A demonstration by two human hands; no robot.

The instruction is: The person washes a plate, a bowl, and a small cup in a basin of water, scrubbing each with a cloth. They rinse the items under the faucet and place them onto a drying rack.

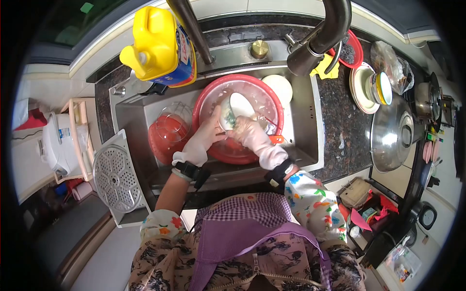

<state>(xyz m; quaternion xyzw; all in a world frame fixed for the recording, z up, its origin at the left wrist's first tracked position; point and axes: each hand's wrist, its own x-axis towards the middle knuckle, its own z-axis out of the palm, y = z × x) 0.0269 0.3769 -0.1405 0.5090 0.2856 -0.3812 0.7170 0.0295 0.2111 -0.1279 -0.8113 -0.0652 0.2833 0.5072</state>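
Left hand (201, 138): gloved, fingers wrapped around the left side of a white bowl (236, 109).
Right hand (252, 135): gloved, fingers curled together against the bowl's near rim.
Bowl: tilted, held over the red basin (213, 97) in the sink (303, 121).
Left of basin: red strainer (167, 133).
Far left: yellow jug (155, 43).
Above: tap (315, 43).

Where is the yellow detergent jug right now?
In the head view, the yellow jug stands at the upper left, on the back ledge behind the sink, left of the faucet and above the red basin.
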